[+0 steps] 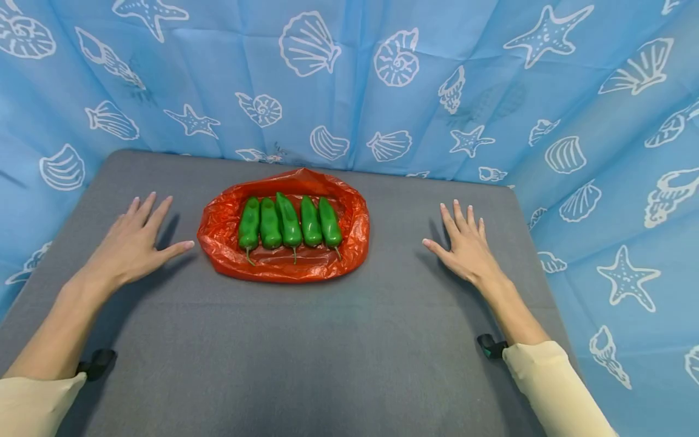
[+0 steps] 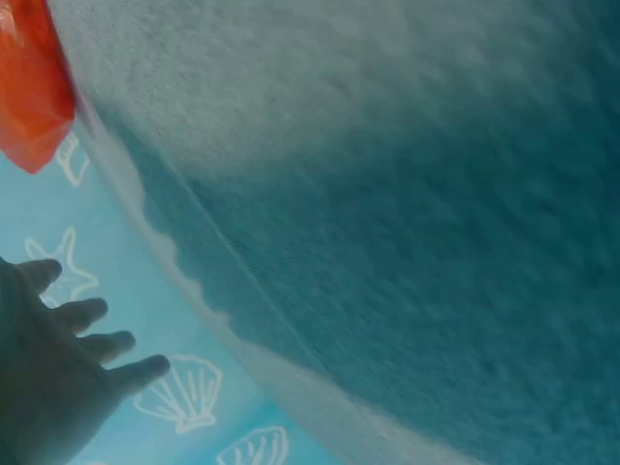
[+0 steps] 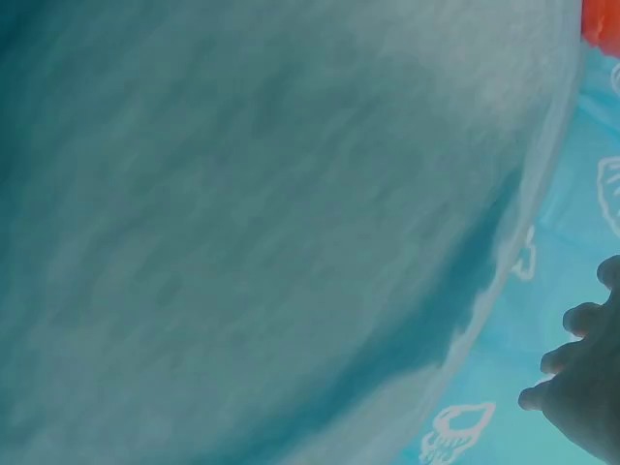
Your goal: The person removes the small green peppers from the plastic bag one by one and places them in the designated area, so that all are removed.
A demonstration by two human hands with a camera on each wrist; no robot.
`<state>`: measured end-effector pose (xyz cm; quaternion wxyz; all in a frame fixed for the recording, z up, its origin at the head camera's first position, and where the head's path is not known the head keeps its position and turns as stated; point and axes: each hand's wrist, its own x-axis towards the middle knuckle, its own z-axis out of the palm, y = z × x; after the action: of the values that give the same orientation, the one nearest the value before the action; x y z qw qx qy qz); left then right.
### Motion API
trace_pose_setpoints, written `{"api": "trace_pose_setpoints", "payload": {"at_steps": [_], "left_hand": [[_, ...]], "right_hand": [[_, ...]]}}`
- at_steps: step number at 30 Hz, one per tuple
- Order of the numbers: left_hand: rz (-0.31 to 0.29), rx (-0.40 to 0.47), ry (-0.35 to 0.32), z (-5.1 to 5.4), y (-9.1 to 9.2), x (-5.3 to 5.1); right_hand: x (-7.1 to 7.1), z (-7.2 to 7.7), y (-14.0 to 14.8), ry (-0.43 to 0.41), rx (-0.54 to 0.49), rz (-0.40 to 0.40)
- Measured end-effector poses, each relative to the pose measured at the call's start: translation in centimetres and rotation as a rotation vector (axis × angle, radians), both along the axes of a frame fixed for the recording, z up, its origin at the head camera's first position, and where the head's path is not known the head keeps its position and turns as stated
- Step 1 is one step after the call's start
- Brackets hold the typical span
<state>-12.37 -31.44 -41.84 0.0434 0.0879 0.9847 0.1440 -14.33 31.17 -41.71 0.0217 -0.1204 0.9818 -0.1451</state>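
Several green peppers (image 1: 289,224) lie side by side in a row, most stems toward the front, inside an opened red plastic bag (image 1: 284,272) with its rim folded down around them. My left hand (image 1: 128,243) is to the left of the bag, fingers straight and thumb spread toward it, holding nothing. On the other side, farther from the bag, my right hand (image 1: 464,246) also has its fingers spread with nothing in it. Both wrist views show a hand, left (image 2: 58,368) and right (image 3: 586,378), with a corner of red bag at the upper edge.
A grey cloth-covered table (image 1: 306,364) lies under both arms. Blue curtain (image 1: 349,79) printed with white shells and starfish hangs behind it and along the right side. Dark straps with small devices (image 1: 491,346) sit on the wrists at the cream sleeves.
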Motion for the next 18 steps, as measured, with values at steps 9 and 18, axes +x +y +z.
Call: {"api": "trace_pose_setpoints", "payload": {"at_steps": [9, 18], "left_hand": [[-0.03, 0.111, -0.099, 0.4, 1.9, -0.4], [-0.076, 0.176, -0.14, 0.4, 3.2, -0.5]], "right_hand": [[-0.5, 0.1, -2.3, 0.011, -0.015, 0.038], [-0.5, 0.2, -4.4, 0.005, -0.1, 0.062]]}}
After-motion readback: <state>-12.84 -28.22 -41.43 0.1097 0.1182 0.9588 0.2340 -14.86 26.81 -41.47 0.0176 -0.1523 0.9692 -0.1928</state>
